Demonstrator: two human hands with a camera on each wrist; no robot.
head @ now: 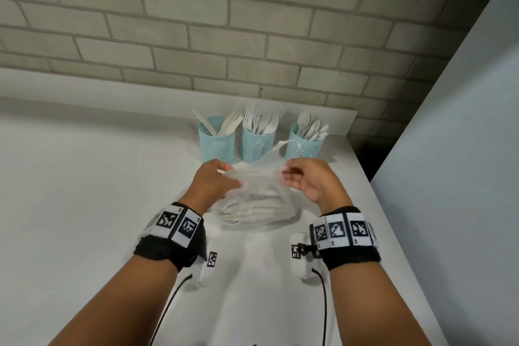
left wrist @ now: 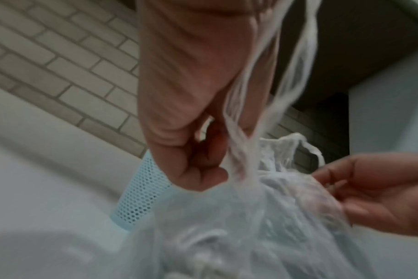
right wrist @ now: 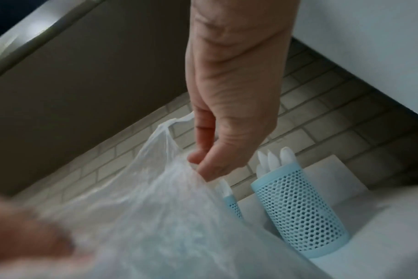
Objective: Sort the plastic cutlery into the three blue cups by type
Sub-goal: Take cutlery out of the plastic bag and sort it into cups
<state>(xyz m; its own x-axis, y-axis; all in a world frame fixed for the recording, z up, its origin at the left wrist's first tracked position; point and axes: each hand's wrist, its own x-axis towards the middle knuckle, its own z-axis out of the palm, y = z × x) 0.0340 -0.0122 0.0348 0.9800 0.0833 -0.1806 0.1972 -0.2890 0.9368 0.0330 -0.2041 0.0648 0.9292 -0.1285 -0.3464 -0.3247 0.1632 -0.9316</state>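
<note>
Together, left hand (head: 214,180) and right hand (head: 310,180) pinching one plastic bag (head: 257,206), three blue cups (head: 258,144) behind

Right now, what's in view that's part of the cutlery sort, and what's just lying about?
Part of the job:
- left cup, knives
- middle cup, forks
- right cup, spoons
- bag with white cutlery inside
- left hand and right hand, both gripping the bag top

Lying about:
- nothing loose; only counter and brick wall
</note>
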